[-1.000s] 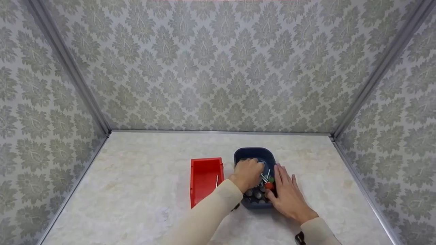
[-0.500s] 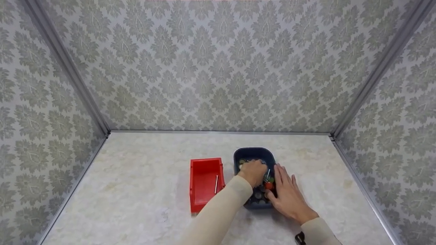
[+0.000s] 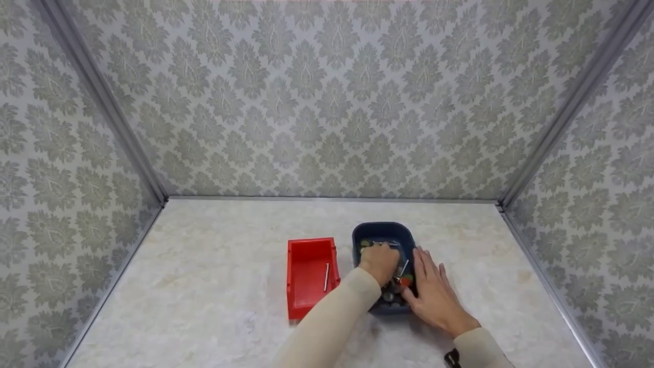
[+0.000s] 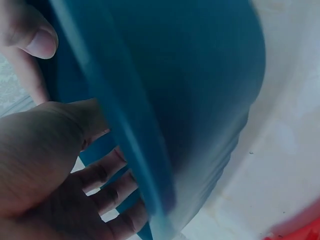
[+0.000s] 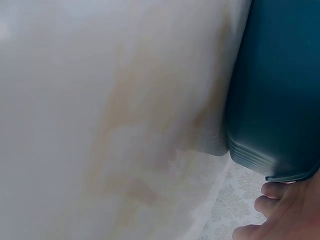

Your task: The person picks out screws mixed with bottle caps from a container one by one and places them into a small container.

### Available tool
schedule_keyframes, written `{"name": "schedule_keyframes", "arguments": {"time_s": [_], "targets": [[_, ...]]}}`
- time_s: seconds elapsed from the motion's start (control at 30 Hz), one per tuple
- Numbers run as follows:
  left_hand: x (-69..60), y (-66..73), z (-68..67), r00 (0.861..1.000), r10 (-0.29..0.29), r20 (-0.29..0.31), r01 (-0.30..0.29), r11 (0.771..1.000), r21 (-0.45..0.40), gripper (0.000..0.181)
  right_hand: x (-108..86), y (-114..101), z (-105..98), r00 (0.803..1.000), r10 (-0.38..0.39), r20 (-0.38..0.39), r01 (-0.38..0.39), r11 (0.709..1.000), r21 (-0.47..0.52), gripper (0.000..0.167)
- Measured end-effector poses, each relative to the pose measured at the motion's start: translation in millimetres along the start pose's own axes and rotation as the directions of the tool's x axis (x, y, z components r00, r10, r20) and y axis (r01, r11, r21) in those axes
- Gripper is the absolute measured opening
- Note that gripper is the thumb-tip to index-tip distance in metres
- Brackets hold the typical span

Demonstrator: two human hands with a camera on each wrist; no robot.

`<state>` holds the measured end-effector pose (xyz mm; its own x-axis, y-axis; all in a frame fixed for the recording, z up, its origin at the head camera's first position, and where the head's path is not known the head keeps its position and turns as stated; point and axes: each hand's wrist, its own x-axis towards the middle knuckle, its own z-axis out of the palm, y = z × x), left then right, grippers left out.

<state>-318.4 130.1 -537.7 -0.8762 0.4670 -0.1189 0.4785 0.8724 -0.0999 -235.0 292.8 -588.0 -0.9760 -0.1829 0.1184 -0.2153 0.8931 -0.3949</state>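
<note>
In the head view my left hand (image 3: 379,262) is down inside the dark blue bin (image 3: 384,228), fingers bent among small mixed items; its fingertips are hidden. The left wrist view shows this hand (image 4: 75,170) with its fingertips behind the bin's rim (image 4: 132,135). My right hand (image 3: 437,299) holds the bin's right wall, fingers along the outside and thumb over the rim, near a red-orange piece (image 3: 406,280). In the right wrist view this hand (image 5: 287,212) is beside the bin (image 5: 280,90). A metal screw (image 3: 403,270) leans in the bin.
Left of the blue bin stands a red bin (image 3: 309,245) with one long metal screw (image 3: 326,277) in it. My left forearm crosses near its lower right corner. A patterned wall (image 3: 332,102) rises behind the pale table (image 3: 204,286).
My left hand has moved slightly right within the blue bin, and its forearm has shifted right, showing more of the red bin. The right hand has stayed nearly still.
</note>
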Motion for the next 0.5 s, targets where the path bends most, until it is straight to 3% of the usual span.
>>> {"name": "schedule_keyframes", "arguments": {"time_s": [0.13,0.27,0.37,0.5], "targets": [[-0.5,-2.0,1.5,1.000,0.002,-0.009,-0.002,1.000,-0.007,0.028,2.2,-2,-1,1.000,-0.002,-0.004,0.002,1.000,-0.007,0.097],[-11.0,-2.8,-4.0,1.000,0.022,-0.018,-0.022,1.000,0.007,0.025,3.8,-3,-1,1.000,0.014,0.024,-0.013,1.000,-0.017,0.099],[-23.7,-3.7,-14.5,0.999,0.038,-0.012,-0.037,0.999,0.023,0.030,3.7,-2,-2,0.998,0.026,0.052,-0.025,0.999,-0.023,0.101],[-30.8,-3.0,-20.2,0.999,0.047,-0.015,-0.047,0.999,0.004,0.037,2.1,-1,-2,0.998,0.029,0.063,-0.028,0.999,-0.016,0.100]]}}
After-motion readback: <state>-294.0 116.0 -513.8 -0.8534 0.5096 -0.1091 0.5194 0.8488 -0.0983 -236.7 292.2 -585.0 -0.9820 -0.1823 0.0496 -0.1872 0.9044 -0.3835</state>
